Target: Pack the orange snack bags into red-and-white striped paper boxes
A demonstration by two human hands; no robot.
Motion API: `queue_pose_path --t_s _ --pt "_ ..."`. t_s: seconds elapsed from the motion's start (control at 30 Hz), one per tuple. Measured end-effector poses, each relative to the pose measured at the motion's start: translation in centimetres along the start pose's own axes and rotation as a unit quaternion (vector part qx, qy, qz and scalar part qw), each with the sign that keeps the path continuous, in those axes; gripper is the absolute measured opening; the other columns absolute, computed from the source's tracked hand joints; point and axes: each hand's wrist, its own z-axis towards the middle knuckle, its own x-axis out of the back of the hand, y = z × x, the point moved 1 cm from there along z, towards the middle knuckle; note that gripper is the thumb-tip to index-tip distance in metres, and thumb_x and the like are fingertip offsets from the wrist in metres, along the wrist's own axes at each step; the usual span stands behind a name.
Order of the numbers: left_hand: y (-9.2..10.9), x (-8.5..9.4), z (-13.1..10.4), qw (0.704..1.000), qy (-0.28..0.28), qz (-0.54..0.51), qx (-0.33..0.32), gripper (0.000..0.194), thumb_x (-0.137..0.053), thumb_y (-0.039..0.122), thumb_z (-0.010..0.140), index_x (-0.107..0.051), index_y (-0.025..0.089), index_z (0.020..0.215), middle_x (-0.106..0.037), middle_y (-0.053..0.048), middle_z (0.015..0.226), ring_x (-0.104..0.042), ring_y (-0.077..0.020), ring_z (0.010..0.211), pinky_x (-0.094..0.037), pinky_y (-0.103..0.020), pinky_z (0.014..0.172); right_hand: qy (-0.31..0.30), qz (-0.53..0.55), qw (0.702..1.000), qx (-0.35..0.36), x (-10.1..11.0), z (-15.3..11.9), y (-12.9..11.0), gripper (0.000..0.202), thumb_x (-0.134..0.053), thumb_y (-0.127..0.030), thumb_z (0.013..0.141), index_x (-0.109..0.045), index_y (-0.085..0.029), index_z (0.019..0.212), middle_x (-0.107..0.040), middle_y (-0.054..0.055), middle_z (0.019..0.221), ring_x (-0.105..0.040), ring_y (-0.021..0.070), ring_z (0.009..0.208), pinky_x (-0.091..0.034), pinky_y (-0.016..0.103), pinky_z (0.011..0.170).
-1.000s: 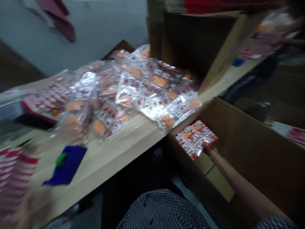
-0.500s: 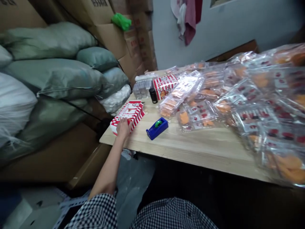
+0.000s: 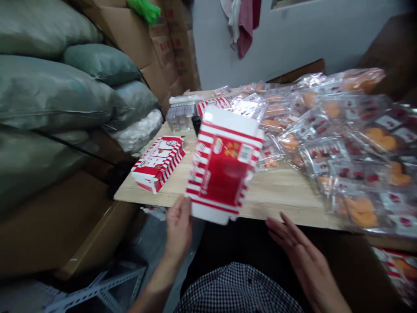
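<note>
My left hand [image 3: 180, 230] pinches the lower left corner of a flattened red-and-white striped carton [image 3: 221, 174]. The carton is tilted up above the table's front edge, its white end flaps showing, and is slightly blurred. To its right, my right hand [image 3: 301, 252] is open with fingers stretched out, apart from the carton. More striped cartons [image 3: 158, 163], apparently a flat stack, lie at the left end of the wooden table [image 3: 286, 191]. The blue tape dispenser seen earlier is hidden, apparently behind the raised carton.
Clear plastic packs with orange pieces [image 3: 361, 211] are heaped over the table's right side. A dark cylinder [image 3: 196, 124] stands by a clear plastic container [image 3: 180, 117] at the back. Stuffed sacks [image 3: 55, 93] and cardboard boxes [image 3: 130, 34] are piled at left.
My left hand has moved right from the cartons at the table's left end and now holds one up. My right hand has come into view. The view has shifted to the right.
</note>
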Motion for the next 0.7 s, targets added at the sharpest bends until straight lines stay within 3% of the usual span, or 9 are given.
queue_pose_path --t_s 0.07,0.13,0.17,0.23,0.33,0.43,0.53,0.6,0.7 --pt "-1.9 -2.1 -3.8 0.987 -0.111 -0.042 0.111 0.039 -0.051 0.048 0.099 -0.067 0.017 0.116 -0.075 -0.007 0.097 -0.07 -0.0204 0.085 -0.055 -0.03 0.076 -0.017 0.058 0.998 0.005 -1.9 1.2 0.3 0.076 -0.081 -0.054 0.076 -0.053 -0.031 0.143 -0.064 0.01 0.138 -0.059 0.0332 0.129 -0.041 0.054 0.114" --pt "-3.0 -2.9 -6.0 0.973 -0.189 0.002 0.132 0.04 -0.049 0.044 0.1 -0.064 0.017 0.125 -0.074 -0.01 0.113 -0.07 -0.0241 0.1 -0.056 -0.035 0.086 -0.001 0.062 0.998 -0.028 -2.8 2.1 0.4 0.062 -0.079 -0.047 0.082 -0.058 -0.029 0.137 -0.07 0.01 0.129 -0.066 0.0316 0.118 -0.047 0.053 0.107" --pt "-3.1 -2.9 -6.4 0.975 -0.192 0.05 0.096 0.04 -0.052 0.041 0.099 -0.061 0.018 0.131 -0.07 -0.011 0.124 -0.068 -0.0254 0.11 -0.055 -0.037 0.093 0.003 0.052 0.998 -0.036 -2.7 2.3 0.4 0.054 -0.078 -0.045 0.084 -0.062 -0.028 0.133 -0.072 0.01 0.126 -0.069 0.0307 0.112 -0.051 0.051 0.103" --pt "-2.3 -2.7 -5.8 0.972 -0.155 0.168 -0.05 0.049 -0.062 0.033 0.094 -0.051 0.024 0.141 -0.059 -0.011 0.142 -0.057 -0.0269 0.129 -0.048 -0.043 0.107 -0.02 0.007 0.999 -0.04 -2.1 2.3 0.5 0.046 -0.076 -0.044 0.085 -0.067 -0.027 0.127 -0.074 0.009 0.122 -0.071 0.0298 0.105 -0.054 0.049 0.098" --pt "-0.3 -2.7 -3.8 0.899 -0.17 0.301 -0.269 0.06 -0.069 0.024 0.089 -0.047 0.026 0.144 -0.053 -0.012 0.145 -0.048 -0.0277 0.136 -0.04 -0.049 0.114 -0.103 -0.088 0.99 -0.039 -0.4 1.4 1.3 0.048 -0.077 -0.046 0.084 -0.069 -0.026 0.126 -0.074 0.009 0.121 -0.069 0.032 0.109 -0.053 0.049 0.1" --pt "0.2 -3.4 -2.3 0.835 -0.261 0.357 -0.327 0.048 -0.068 0.021 0.089 -0.054 0.024 0.134 -0.061 -0.012 0.131 -0.057 -0.0262 0.124 -0.047 -0.046 0.106 -0.11 -0.178 0.978 -0.02 1.3 0.3 3.6 0.052 -0.074 -0.052 0.084 -0.07 -0.026 0.128 -0.069 0.01 0.13 -0.06 0.0358 0.124 -0.042 0.054 0.111" --pt "-1.1 -4.1 -1.8 0.841 -0.279 0.361 -0.291 0.039 -0.072 0.018 0.083 -0.059 0.021 0.12 -0.066 -0.011 0.118 -0.063 -0.0259 0.11 -0.053 -0.041 0.095 -0.101 -0.224 0.969 -0.014 2.9 0.1 6.9 0.059 -0.072 -0.061 0.081 -0.069 -0.028 0.13 -0.067 0.011 0.133 -0.057 0.0397 0.127 -0.038 0.057 0.113" --pt "-2.0 -4.3 -1.7 0.854 -0.305 0.356 -0.226 0.027 -0.074 0.017 0.078 -0.063 0.02 0.103 -0.07 -0.007 0.102 -0.066 -0.0244 0.095 -0.054 -0.036 0.085 -0.112 -0.206 0.972 -0.017 3.6 0.6 8.6 0.065 -0.072 -0.067 0.077 -0.069 -0.031 0.131 -0.067 0.01 0.134 -0.057 0.0418 0.128 -0.038 0.058 0.112" --pt "-2.0 -4.3 -1.6 0.837 -0.435 0.319 -0.091 0.011 -0.072 0.018 0.078 -0.068 0.021 0.088 -0.072 0.0 0.088 -0.067 -0.0202 0.081 -0.053 -0.029 0.076 -0.139 -0.136 0.981 -0.019 3.6 1.2 8.9 0.071 -0.077 -0.07 0.067 -0.069 -0.035 0.129 -0.068 0.007 0.132 -0.057 0.0432 0.128 -0.043 0.057 0.108"
